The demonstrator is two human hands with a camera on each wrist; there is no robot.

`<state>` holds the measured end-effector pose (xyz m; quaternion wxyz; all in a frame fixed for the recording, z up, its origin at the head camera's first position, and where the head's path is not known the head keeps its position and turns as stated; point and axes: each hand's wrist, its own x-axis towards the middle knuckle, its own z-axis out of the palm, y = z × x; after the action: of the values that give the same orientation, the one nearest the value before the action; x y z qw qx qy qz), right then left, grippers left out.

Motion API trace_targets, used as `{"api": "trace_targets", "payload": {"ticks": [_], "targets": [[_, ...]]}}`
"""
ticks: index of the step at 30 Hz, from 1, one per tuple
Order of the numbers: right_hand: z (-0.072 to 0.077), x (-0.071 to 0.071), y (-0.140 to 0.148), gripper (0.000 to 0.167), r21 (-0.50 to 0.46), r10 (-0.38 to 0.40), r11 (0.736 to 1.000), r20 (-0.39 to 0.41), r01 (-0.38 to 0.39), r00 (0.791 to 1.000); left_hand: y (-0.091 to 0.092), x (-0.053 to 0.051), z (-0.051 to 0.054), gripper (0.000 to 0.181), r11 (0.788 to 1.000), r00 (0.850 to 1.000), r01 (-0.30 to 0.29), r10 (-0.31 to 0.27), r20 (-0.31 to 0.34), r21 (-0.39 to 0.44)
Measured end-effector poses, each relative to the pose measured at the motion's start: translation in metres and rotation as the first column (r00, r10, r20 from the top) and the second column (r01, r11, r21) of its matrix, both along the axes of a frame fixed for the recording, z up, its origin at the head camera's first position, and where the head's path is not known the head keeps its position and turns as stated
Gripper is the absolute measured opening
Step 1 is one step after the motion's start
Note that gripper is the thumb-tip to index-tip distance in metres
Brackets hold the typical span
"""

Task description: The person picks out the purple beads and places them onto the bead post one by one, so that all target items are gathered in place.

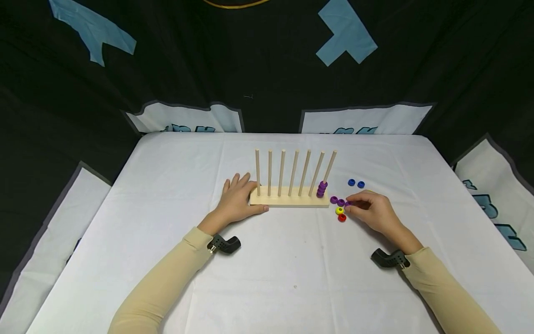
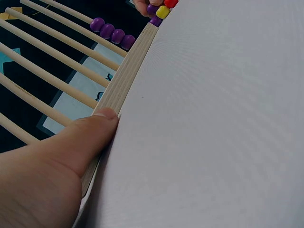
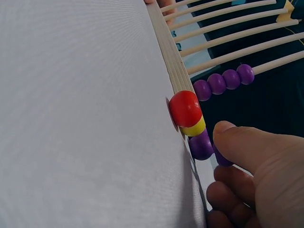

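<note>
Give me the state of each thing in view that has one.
Base: flat on table
Left grip: holding base's left end
Right grip: pinching a purple bead
Right-end peg: upright, threaded with four purple beads
Six other pegs: upright, bare
Two purple beads: loose on table
Yellow bead: loose
Red bead: loose
Two blue beads: loose, farther back

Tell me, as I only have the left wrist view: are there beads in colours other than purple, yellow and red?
Observer: Yes, the head view shows two blue beads on the table.
Operator: I make out two purple beads off the pegs. Is that all?
Observer: No, the head view shows three, one at the right hand.
Operator: And what covers the person's arms?
Observer: Beige sleeves, both running down to the wrists.
</note>
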<state>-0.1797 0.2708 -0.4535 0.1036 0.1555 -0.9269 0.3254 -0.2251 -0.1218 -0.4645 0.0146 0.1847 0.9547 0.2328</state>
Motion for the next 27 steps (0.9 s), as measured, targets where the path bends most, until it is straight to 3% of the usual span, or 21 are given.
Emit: {"api": "trace_targets", "payload": {"ticks": [9, 17, 27], "targets": [[0.003, 0.002, 0.000, 0.023, -0.003, -0.038, 0.999, 0.090, 0.039, 0.995, 0.001, 0.002, 0.002, 0.077, 1.000, 1.000, 0.002, -0.002, 0.000, -0.006], [0.001, 0.001, -0.001, 0.024, -0.002, -0.036, 0.999, 0.074, 0.036, 0.997, 0.001, 0.002, 0.003, 0.077, 1.000, 1.000, 0.005, -0.005, 0.004, -0.011], [0.011, -0.002, 0.002, 0.024, -0.024, -0.045, 0.999, 0.062, 0.047, 0.997, 0.000, 0.001, 0.002, 0.077, 1.000, 1.000, 0.002, -0.002, -0.002, -0.009]]}}
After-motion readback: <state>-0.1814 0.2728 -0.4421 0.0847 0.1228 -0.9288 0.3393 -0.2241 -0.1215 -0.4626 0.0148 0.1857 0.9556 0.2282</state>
